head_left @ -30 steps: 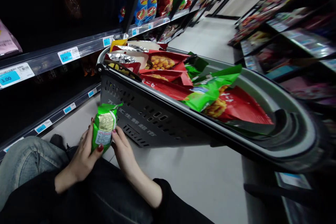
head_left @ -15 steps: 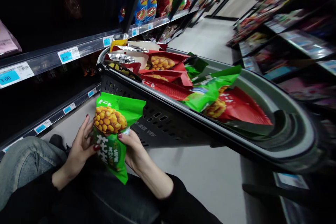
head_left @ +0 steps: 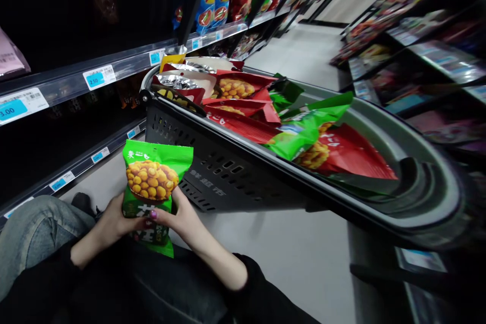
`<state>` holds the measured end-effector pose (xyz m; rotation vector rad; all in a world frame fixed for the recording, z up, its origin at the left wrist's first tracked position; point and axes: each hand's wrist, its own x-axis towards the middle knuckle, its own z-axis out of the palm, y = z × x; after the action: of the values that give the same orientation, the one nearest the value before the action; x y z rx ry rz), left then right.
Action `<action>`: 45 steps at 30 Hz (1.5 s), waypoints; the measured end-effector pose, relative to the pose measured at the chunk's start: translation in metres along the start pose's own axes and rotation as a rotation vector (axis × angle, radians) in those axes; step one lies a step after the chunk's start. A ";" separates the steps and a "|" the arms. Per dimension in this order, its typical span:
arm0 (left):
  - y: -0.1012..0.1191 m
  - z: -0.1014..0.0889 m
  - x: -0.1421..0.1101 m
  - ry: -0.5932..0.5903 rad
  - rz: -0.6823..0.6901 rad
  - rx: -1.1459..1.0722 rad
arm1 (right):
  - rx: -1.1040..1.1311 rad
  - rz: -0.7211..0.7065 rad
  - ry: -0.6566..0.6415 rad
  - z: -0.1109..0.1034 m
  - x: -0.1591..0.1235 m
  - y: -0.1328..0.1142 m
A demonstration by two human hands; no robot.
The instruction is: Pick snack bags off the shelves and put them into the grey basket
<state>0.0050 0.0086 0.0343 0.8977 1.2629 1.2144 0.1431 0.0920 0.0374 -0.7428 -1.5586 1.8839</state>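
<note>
Upright above my lap is a green snack bag [head_left: 152, 180], its front with a picture of round golden nuts turned toward me. My left hand [head_left: 116, 220] is closed around the bag's left side, the thumb lying across its front. From the right, my right hand [head_left: 180, 218] grips the same bag, its thumb meeting the left one over the printed lettering. The other fingers of both hands are hidden behind the bag. Just beyond it stands a dark grey shopping basket [head_left: 243, 190] holding red snack bags [head_left: 243, 122] and another green snack bag [head_left: 294, 137].
A dark shelf with price tags [head_left: 99, 78] runs along the left, with blue chip bags [head_left: 212, 7] farther back. Stocked shelves [head_left: 417, 61] line the right, blurred. Pale floor [head_left: 281, 253] shows below the basket. A bent knee in jeans [head_left: 45, 238] is at lower left.
The green bag has been turned from its printed back to its picture front, swung rightward, then drawn back left and straightened. Both hands stay on it; the basket's contents look the same.
</note>
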 end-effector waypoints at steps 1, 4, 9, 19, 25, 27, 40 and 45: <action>0.000 -0.001 0.001 0.022 0.005 0.026 | -0.019 0.011 0.030 -0.001 0.002 0.000; 0.001 -0.002 0.001 0.044 0.009 0.013 | 0.037 0.056 0.073 -0.004 0.005 0.002; -0.002 -0.002 0.003 0.019 -0.023 -0.133 | 0.203 0.150 0.090 -0.004 0.007 0.005; 0.003 0.005 0.002 0.158 -0.387 -0.274 | 0.351 0.414 0.152 0.002 0.008 0.007; 0.004 0.004 0.004 0.122 -0.428 -0.288 | 0.361 0.454 0.139 0.003 0.008 0.007; 0.003 0.004 0.005 0.113 -0.422 -0.290 | 0.357 0.451 0.133 0.003 0.008 0.007; -0.002 0.000 0.005 0.023 -0.013 -0.260 | 0.145 0.024 0.136 -0.006 0.006 -0.004; -0.006 -0.007 0.007 0.030 0.028 -0.146 | 0.151 -0.019 0.089 -0.006 0.001 -0.009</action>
<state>-0.0014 0.0131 0.0263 0.7952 1.1725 1.3284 0.1474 0.0981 0.0456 -0.7315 -1.3484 1.9033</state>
